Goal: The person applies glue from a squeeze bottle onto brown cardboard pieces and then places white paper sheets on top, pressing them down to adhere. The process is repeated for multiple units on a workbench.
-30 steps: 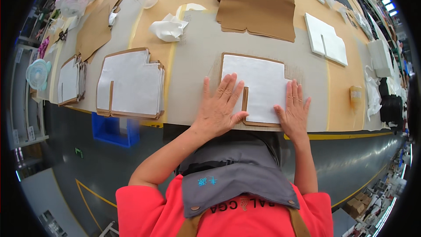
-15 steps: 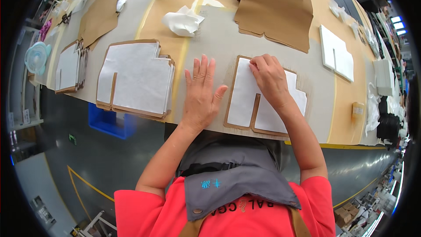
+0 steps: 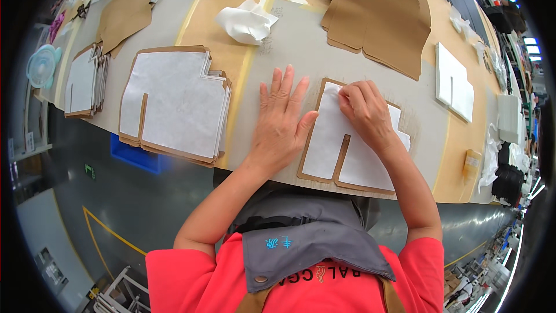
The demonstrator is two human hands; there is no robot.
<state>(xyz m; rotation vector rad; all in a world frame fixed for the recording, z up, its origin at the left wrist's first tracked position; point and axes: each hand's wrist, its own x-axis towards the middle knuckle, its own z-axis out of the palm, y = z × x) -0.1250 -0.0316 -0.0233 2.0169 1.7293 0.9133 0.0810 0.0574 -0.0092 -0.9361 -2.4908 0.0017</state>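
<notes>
In front of me lies a brown notched piece with a white sheet (image 3: 324, 139) on top, its brown border showing around the edges and along a slot. My right hand (image 3: 368, 116) rests over the sheet's upper part, fingers bent and pressed together near the top edge. What is between those fingertips, if anything, is hidden. The sheet looks slightly creased beside them. My left hand (image 3: 279, 122) lies flat and open on the grey table covering (image 3: 255, 156), fingers spread. Its thumb tip reaches the left edge of the piece.
To the left sits a stack of similar white-faced pieces (image 3: 174, 104), with another stack (image 3: 82, 84) farther left. Brown sheets (image 3: 379, 20) are piled at the back. Crumpled white paper (image 3: 248, 22), a white notched stack (image 3: 454, 84) and a small yellowish container (image 3: 472, 162) are around.
My left hand has moved right, bringing its thumb to the piece's edge. My right hand stays at the sheet's upper part, fingers still together. The whole view has shifted slightly.
</notes>
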